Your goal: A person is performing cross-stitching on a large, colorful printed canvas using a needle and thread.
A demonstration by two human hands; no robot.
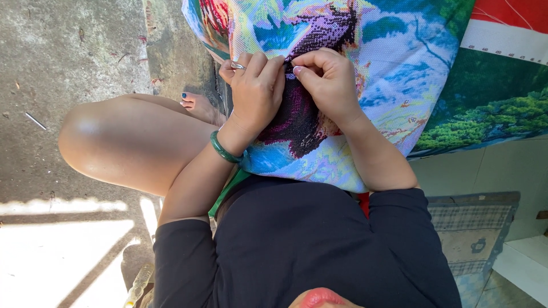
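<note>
Your left hand [256,86], ringed and with a green bangle [224,149] at the wrist, is curled nearly closed, its fingertips pinching a fold of the cross-stitch cloth [319,85] that lies draped over your lap, directly under both hands. Just to its right, almost touching it, your right hand [328,80] is closed down tight, thumb and forefinger pressed together at the dark purple stitched patch [297,122]; whether a needle or thread sits between them cannot be told. Risk: with the hands this close, a needle pushed through from the right could prick the left fingertips behind the fold. If the left pinch slackens, the cloth may slide toward your knee [85,137] and the concrete floor [63,57] beyond your left hand. Hard sunlight and deep shade may hide miscounted stitches.
</note>
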